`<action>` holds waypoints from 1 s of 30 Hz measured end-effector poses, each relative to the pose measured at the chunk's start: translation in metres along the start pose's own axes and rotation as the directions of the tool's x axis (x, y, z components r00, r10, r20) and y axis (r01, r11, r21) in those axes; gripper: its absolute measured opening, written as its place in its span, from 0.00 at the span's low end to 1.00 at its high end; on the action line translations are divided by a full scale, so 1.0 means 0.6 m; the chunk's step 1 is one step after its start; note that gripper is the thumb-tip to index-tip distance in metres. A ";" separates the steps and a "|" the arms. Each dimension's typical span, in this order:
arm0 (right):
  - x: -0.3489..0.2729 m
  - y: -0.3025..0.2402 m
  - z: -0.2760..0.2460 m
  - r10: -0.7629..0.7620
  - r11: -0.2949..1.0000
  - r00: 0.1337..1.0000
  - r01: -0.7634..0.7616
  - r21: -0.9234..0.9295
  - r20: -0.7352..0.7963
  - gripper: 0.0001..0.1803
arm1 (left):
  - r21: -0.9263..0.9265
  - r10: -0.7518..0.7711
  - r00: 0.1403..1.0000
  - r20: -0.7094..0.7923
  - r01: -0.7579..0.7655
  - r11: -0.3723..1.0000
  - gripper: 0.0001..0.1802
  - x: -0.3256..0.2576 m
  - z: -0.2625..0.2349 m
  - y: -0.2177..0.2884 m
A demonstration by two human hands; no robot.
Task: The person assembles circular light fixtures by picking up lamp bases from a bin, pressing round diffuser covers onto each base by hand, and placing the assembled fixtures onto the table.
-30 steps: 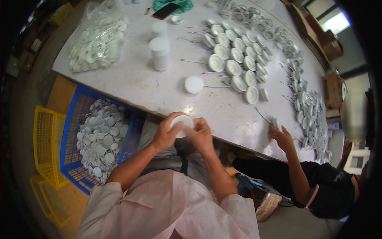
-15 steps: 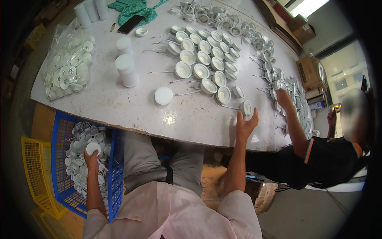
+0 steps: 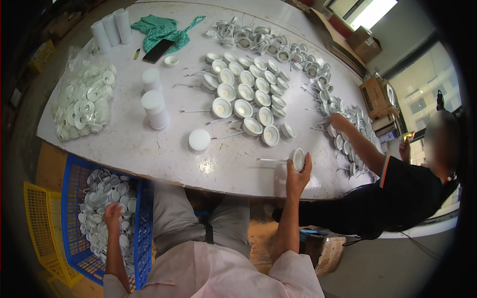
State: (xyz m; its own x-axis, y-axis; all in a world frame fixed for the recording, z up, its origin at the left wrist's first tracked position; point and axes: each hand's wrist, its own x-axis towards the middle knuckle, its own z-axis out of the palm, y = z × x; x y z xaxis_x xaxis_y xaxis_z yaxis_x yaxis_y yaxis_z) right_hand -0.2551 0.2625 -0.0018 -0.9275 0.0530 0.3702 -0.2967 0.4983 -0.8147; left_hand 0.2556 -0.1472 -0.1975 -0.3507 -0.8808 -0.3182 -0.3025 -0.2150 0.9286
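My right hand [image 3: 297, 180] pinches a round white downlight [image 3: 298, 160] near the front edge of the table. The light is tipped on edge, its wire trailing left over the tabletop. Rows of open-faced downlights [image 3: 246, 92] with wires lie beyond it. A white-faced disc light [image 3: 199, 140] rests left of them, with a wire beside it. My left hand [image 3: 113, 213] is down in a blue basket [image 3: 144, 218], over a heap of white-faced lights [image 3: 97, 218]. White discs show by its fingertips; whether it grips one is unclear.
Stacked white discs [image 3: 156, 113] stand on the table, near a clear bag of white rings [image 3: 87, 102]. Farther back lie a phone [image 3: 158, 51] and a green cloth [image 3: 159, 31]. At right, a co-worker's arm [image 3: 357, 136] reaches among more lights. A yellow crate [image 3: 39, 218] flanks the basket.
My right hand has drawn its downlight toward me and tipped it up, away from the rows. The white-faced light plainly held in my left hand is now mostly hidden against the heap.
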 end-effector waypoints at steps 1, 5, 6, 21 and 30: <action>-0.024 -0.030 0.010 -0.046 0.997 0.997 0.042 0.063 0.066 0.40 | -0.066 0.009 0.989 0.148 0.001 0.998 0.17 -0.054 0.091 0.108; -0.112 -0.148 0.045 -0.367 0.930 0.823 0.334 0.155 0.432 0.43 | -0.318 0.293 0.598 0.746 -0.067 0.946 0.37 -0.173 0.304 0.351; -0.132 -0.172 0.054 -0.449 0.893 0.732 0.369 0.257 0.512 0.44 | -0.308 0.257 0.566 0.783 -0.005 0.951 0.39 -0.183 0.338 0.376; -0.135 -0.205 0.203 -0.029 0.974 0.707 -0.139 0.180 0.707 0.28 | -0.340 0.237 0.703 0.671 0.008 0.940 0.42 -0.162 0.335 0.347; -0.077 -0.212 0.288 -0.022 0.956 0.782 0.199 -0.217 0.623 0.27 | -0.390 0.218 0.705 0.675 0.090 0.916 0.40 -0.179 0.338 0.342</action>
State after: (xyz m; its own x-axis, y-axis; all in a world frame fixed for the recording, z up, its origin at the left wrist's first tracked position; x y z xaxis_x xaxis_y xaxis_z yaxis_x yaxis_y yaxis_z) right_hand -0.2139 0.0474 0.0074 -0.8604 -0.5088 0.0285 -0.4189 0.6743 -0.6081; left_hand 0.0513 -0.0112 -0.0115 -0.9112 -0.3834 -0.1504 0.0375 -0.4408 0.8968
